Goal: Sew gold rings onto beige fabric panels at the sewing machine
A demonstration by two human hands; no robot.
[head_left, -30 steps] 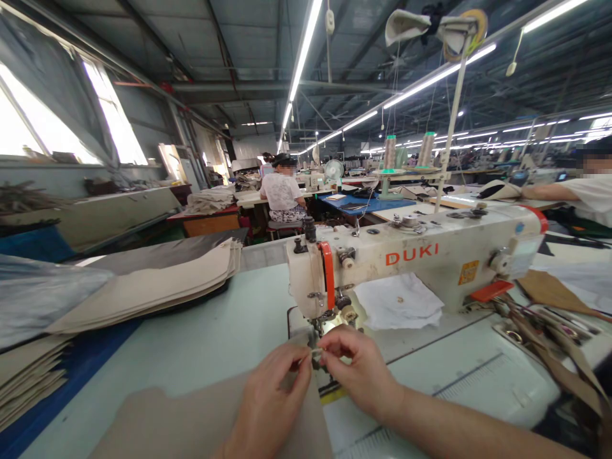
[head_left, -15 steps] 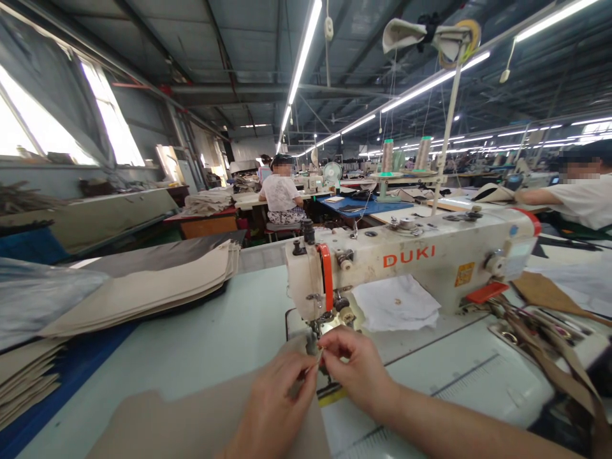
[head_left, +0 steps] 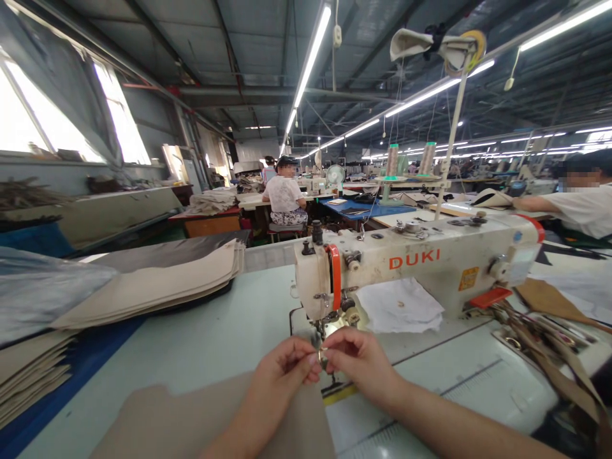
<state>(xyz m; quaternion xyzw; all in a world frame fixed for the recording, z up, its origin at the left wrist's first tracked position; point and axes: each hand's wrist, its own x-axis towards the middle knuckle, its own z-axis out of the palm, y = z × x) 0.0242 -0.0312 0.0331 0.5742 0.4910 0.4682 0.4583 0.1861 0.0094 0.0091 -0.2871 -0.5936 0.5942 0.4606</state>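
A cream DUKI sewing machine (head_left: 430, 264) stands on the pale green table (head_left: 210, 338). My left hand (head_left: 287, 370) and my right hand (head_left: 361, 363) meet just below the needle area (head_left: 325, 331), fingertips pinched together on something thin that I cannot make out. A tan fabric piece (head_left: 191, 421) lies under my left forearm, running toward the needle plate. A white cloth (head_left: 401, 306) lies under the machine's arm.
Stacked beige fabric pieces (head_left: 153, 287) lie on the left over blue cloth (head_left: 81, 370). Brown straps (head_left: 549, 350) trail at the right. Thread cones (head_left: 392, 159) stand behind the machine. One person (head_left: 284, 197) sits far ahead; another person (head_left: 581, 204) works at the right.
Both hands have moved a little up and closer to the needle, and the fingertips now touch. The view has shifted slightly.
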